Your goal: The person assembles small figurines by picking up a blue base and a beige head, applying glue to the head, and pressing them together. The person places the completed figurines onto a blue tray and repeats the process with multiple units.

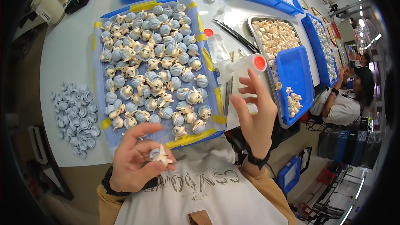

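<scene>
My left hand (134,164) is closed around a small doll head (161,156) with pale skin, pointed ears and blue-grey hair, held low in front of my chest. Raised to the right, my right hand (259,116) has its fingers apart and holds nothing. Just beyond its fingertips lies a translucent bottle (237,68) with a red-centred cap. Between and beyond my hands, many similar doll heads fill a blue cloth-lined tray (213,126) edged with yellow tape.
Loose blue-grey cup-shaped pieces (77,118) lie heaped at left. Right stands a metal tray (280,114) of beige parts, with a small blue tray (295,66) on it holding pale pieces (293,102). Black pen-like tools (236,35) lie nearby. A co-worker (348,100) sits at far right.
</scene>
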